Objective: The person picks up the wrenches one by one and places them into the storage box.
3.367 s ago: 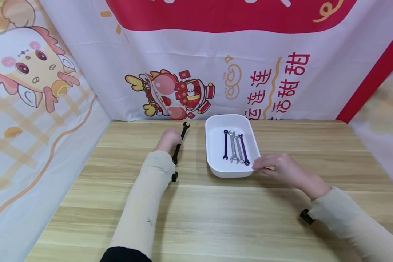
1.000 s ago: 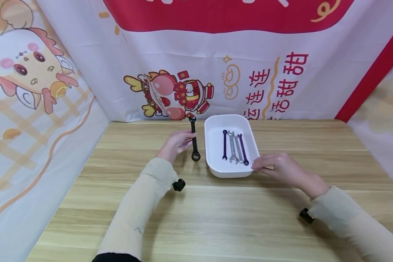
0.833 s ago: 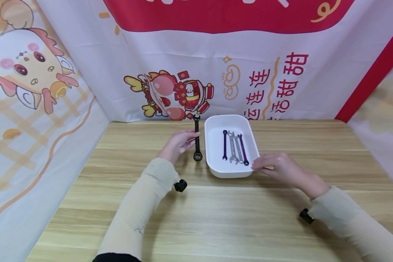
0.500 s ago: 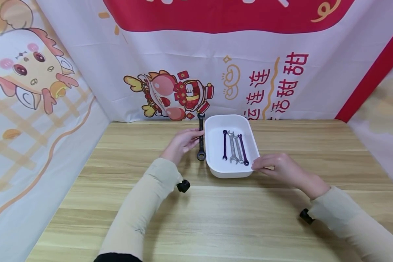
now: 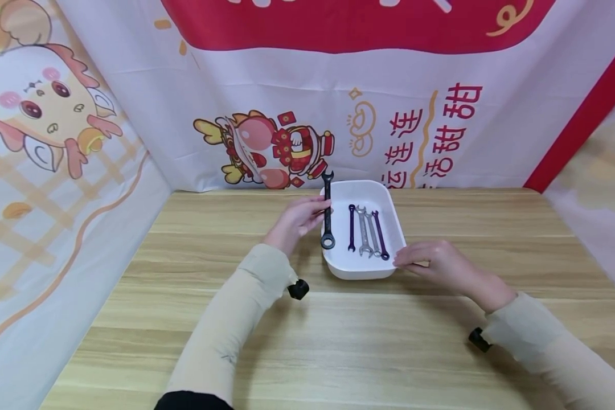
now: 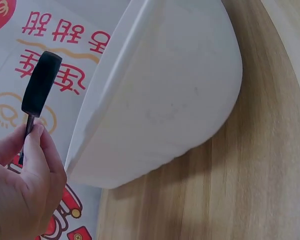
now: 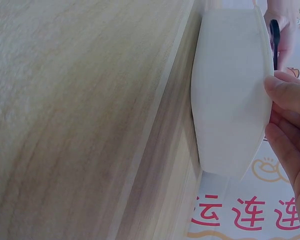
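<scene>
In the head view my left hand [image 5: 298,221] pinches a black combination wrench [image 5: 328,228] midway along its shank. The wrench is raised over the left rim of a white plastic bin [image 5: 361,271], its ring end toward me. The left wrist view shows the wrench [image 6: 42,82] end-on between thumb and fingers, above the bin's edge. My right hand [image 5: 438,265] holds the bin's near right corner, thumb outside and fingers at the rim in the right wrist view. Inside the bin lie two silver wrenches [image 5: 364,230] between two dark purple wrenches [image 5: 352,228], roughly side by side.
The bin stands on a wood-grain table [image 5: 369,341], close to its back edge. Behind the table hangs a printed white cloth [image 5: 184,114] with red lettering. Another printed cloth [image 5: 41,228] borders the left side.
My left hand picked the black wrench up from the table left of the bin and carried it right, from beside the bin to over its left rim. The right hand stayed at the corner.
</scene>
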Tool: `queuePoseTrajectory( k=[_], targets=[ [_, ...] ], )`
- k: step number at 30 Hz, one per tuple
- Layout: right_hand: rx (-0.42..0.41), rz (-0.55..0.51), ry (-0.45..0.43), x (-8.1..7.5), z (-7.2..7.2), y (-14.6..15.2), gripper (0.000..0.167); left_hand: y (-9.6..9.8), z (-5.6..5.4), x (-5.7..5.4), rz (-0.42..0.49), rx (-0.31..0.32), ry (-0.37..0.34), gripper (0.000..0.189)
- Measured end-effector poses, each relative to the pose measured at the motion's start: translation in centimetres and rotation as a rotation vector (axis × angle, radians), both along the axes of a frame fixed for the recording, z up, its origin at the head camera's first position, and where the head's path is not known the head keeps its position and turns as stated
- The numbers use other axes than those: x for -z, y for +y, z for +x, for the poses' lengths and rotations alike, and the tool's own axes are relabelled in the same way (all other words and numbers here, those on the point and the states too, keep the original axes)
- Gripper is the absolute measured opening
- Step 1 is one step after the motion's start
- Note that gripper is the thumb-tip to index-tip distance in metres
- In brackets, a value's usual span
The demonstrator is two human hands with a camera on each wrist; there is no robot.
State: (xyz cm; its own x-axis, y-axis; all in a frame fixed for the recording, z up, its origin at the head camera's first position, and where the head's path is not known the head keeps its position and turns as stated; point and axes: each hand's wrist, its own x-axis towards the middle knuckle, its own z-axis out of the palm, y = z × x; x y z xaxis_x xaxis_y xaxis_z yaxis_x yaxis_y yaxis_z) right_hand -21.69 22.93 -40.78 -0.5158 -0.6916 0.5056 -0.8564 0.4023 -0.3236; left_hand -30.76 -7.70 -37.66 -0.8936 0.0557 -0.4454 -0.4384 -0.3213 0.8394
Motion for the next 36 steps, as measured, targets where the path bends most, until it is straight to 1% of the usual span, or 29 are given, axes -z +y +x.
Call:
queuePoseTrajectory(
  k=[4,7,11,16,22,25,29,36],
  targets=[
    [-0.005,-0.007,0.001,0.0,0.0,0.0,0.035,0.6,0.0,-0.2,-0.014,0.021,0.0,0.024],
    [-0.012,-0.016,0.004,0.1,0.0,0.0,0.035,1.1,0.0,-0.4,-0.011,0.022,-0.002,0.027],
    [-0.022,-0.022,0.006,0.1,0.0,0.0,0.034,1.8,-0.1,-0.5,0.018,0.014,0.001,0.034],
    [-0.018,-0.02,0.005,0.1,0.0,0.0,0.034,2.4,-0.2,-0.6,0.033,0.017,0.01,0.039],
    [-0.009,-0.017,-0.008,0.1,0.1,0.1,0.034,3.1,-0.5,-0.4,0.024,0.029,0.018,0.04],
    [-0.011,-0.019,-0.001,0.1,0.1,0.1,0.034,3.4,-0.6,-0.3,-0.004,0.037,0.023,0.041],
    [-0.02,-0.021,0.016,0.1,0.1,0.1,0.034,3.8,-0.7,-0.3,-0.046,0.031,0.027,0.042],
    [-0.019,-0.016,0.012,0.0,0.1,0.0,0.033,4.6,-0.6,-0.2,-0.048,0.033,0.055,0.042]
  ],
)
